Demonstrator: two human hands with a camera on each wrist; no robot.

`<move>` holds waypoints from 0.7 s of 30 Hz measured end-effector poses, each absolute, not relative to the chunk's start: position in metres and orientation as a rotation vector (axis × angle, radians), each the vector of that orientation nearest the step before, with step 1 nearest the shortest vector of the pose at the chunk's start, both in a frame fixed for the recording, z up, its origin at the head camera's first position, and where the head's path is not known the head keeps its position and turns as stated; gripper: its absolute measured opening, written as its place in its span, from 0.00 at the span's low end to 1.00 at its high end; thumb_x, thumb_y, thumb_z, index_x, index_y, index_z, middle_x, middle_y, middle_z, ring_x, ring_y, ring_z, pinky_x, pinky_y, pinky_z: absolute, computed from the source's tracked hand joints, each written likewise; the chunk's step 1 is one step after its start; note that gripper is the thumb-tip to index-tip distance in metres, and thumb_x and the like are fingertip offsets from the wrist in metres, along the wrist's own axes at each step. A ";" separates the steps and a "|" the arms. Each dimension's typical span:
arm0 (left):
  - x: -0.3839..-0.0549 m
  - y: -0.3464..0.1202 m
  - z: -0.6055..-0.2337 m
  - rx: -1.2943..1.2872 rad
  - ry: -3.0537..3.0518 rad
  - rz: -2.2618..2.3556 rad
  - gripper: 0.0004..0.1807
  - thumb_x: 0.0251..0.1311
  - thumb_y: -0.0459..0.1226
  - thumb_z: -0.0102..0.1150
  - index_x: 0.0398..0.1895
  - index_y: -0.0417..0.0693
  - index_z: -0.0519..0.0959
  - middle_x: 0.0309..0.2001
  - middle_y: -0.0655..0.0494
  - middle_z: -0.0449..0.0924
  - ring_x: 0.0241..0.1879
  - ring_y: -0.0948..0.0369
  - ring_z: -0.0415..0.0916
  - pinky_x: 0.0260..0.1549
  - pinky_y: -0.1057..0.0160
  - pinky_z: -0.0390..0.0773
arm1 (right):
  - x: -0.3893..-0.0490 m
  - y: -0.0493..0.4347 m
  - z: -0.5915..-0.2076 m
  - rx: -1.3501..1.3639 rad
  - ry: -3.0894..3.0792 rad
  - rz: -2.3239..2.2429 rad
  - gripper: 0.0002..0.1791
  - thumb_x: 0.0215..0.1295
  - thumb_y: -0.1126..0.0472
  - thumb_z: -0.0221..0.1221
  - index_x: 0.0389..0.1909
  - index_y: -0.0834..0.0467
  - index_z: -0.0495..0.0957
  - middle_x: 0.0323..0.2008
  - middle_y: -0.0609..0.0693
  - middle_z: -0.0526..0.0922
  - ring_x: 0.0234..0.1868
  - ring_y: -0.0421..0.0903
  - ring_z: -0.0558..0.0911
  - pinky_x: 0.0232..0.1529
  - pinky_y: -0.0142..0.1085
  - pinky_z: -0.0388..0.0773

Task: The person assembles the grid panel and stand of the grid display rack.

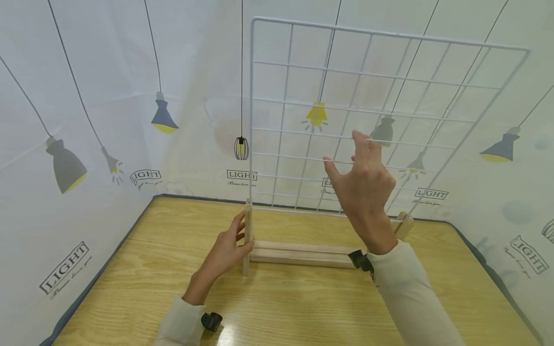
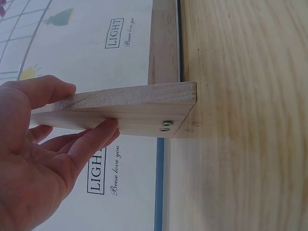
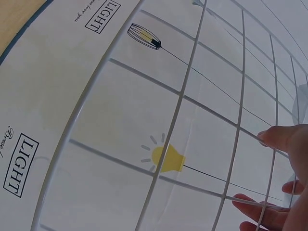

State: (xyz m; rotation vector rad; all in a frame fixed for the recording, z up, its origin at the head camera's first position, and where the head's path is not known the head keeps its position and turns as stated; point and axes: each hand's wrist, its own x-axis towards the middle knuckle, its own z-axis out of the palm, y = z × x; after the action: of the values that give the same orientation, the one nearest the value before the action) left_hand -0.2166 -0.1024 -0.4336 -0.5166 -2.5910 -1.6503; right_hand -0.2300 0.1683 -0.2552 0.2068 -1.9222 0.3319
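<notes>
Printed backdrop (image 1: 195, 53), hanging lamps and LIGHT lettering, behind a wood-grain desk (image 1: 143, 288). On the desk, toward the back: low wooden stand, a left upright (image 1: 248, 230) and right upright (image 1: 404, 225) joined by a crossbar (image 1: 298, 256). Above it, a white wire grid (image 1: 303, 134) stands raised, lower corners near the tops of the two uprights.

Left hand (image 1: 222, 252): partly closed, thumb and fingers gripping the left upright. Right hand (image 1: 365, 187): half open, thumb held apart, bent fingers holding the grid by its wires, well above the lower edge.

Progress, as judged: stand looks put together; two screw heads (image 2: 167, 123) show low on the left upright's outer face. Grid brought to the stand but apparently not finished there, both hands being engaged. No fastening seen at either lower corner; whether the bottom wire is seated or merely close, cannot tell. Seating or securing it seems what remains.
</notes>
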 end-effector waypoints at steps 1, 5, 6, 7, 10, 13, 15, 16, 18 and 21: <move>-0.217 -0.102 -0.434 -0.516 -2.591 -1.650 0.43 0.66 0.31 0.56 0.79 0.49 0.46 0.72 0.31 0.59 0.64 0.36 0.70 0.52 0.46 0.80 | -0.230 0.168 -0.256 0.205 -1.922 0.334 0.35 0.55 0.48 0.72 0.60 0.60 0.74 0.48 0.61 0.82 0.29 0.54 0.86 0.10 0.43 0.64; -0.216 -0.102 -0.433 -0.511 -2.594 -1.652 0.43 0.66 0.31 0.56 0.79 0.49 0.46 0.72 0.32 0.59 0.64 0.36 0.70 0.52 0.46 0.81 | -0.232 0.167 -0.258 0.197 -1.919 0.345 0.35 0.54 0.50 0.72 0.59 0.60 0.75 0.48 0.60 0.82 0.28 0.55 0.85 0.10 0.44 0.64; -0.216 -0.102 -0.433 -0.510 -2.593 -1.654 0.43 0.66 0.31 0.56 0.79 0.49 0.46 0.72 0.32 0.59 0.64 0.36 0.70 0.52 0.46 0.81 | -0.232 0.167 -0.259 0.198 -1.917 0.352 0.34 0.53 0.50 0.73 0.59 0.60 0.75 0.48 0.60 0.82 0.28 0.55 0.85 0.10 0.44 0.64; -0.216 -0.102 -0.433 -0.508 -2.592 -1.655 0.43 0.66 0.31 0.56 0.79 0.49 0.46 0.72 0.32 0.59 0.64 0.36 0.69 0.52 0.46 0.81 | -0.232 0.166 -0.259 0.197 -1.919 0.351 0.34 0.53 0.50 0.72 0.59 0.60 0.75 0.48 0.60 0.82 0.27 0.55 0.85 0.10 0.44 0.64; -0.215 -0.102 -0.433 -0.505 -2.592 -1.654 0.43 0.66 0.31 0.56 0.79 0.49 0.46 0.72 0.32 0.59 0.64 0.36 0.69 0.52 0.45 0.80 | -0.233 0.166 -0.261 0.193 -1.932 0.335 0.34 0.54 0.48 0.72 0.59 0.60 0.75 0.48 0.60 0.82 0.27 0.54 0.85 0.10 0.44 0.65; -0.216 -0.102 -0.434 -0.508 -2.592 -1.650 0.43 0.66 0.31 0.56 0.79 0.48 0.46 0.71 0.31 0.59 0.64 0.36 0.70 0.52 0.45 0.80 | -0.233 0.167 -0.263 0.189 -1.942 0.335 0.35 0.54 0.48 0.72 0.60 0.59 0.75 0.48 0.60 0.82 0.27 0.54 0.85 0.10 0.45 0.66; -0.217 -0.102 -0.434 -0.511 -2.592 -1.644 0.43 0.66 0.31 0.56 0.79 0.49 0.46 0.71 0.31 0.60 0.63 0.36 0.70 0.52 0.45 0.80 | -0.233 0.167 -0.265 0.186 -1.951 0.328 0.35 0.54 0.48 0.72 0.60 0.59 0.75 0.48 0.60 0.82 0.26 0.54 0.85 0.10 0.44 0.66; -0.217 -0.102 -0.434 -0.512 -2.592 -1.641 0.43 0.66 0.31 0.56 0.79 0.49 0.46 0.71 0.32 0.60 0.63 0.36 0.70 0.52 0.45 0.80 | -0.233 0.167 -0.265 0.186 -1.954 0.327 0.35 0.54 0.48 0.72 0.60 0.59 0.75 0.48 0.60 0.82 0.26 0.54 0.85 0.10 0.44 0.66; -0.218 -0.102 -0.435 -0.517 -2.591 -1.639 0.43 0.66 0.31 0.56 0.79 0.50 0.46 0.71 0.32 0.60 0.63 0.36 0.70 0.53 0.45 0.80 | -0.234 0.167 -0.266 0.186 -1.959 0.320 0.36 0.53 0.48 0.73 0.60 0.59 0.75 0.47 0.60 0.82 0.24 0.54 0.84 0.10 0.44 0.65; -0.218 -0.102 -0.435 -0.517 -2.591 -1.639 0.43 0.66 0.31 0.56 0.80 0.51 0.46 0.72 0.32 0.60 0.63 0.36 0.70 0.52 0.45 0.80 | -0.234 0.167 -0.267 0.190 -1.959 0.327 0.35 0.53 0.48 0.73 0.60 0.59 0.75 0.46 0.61 0.82 0.22 0.54 0.82 0.10 0.43 0.64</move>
State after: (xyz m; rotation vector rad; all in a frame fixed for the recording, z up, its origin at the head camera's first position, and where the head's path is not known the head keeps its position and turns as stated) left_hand -0.2179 -0.1025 -0.4350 -0.5173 -2.5906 -1.6395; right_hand -0.2345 0.1665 -0.2673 0.1902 -1.9588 0.3270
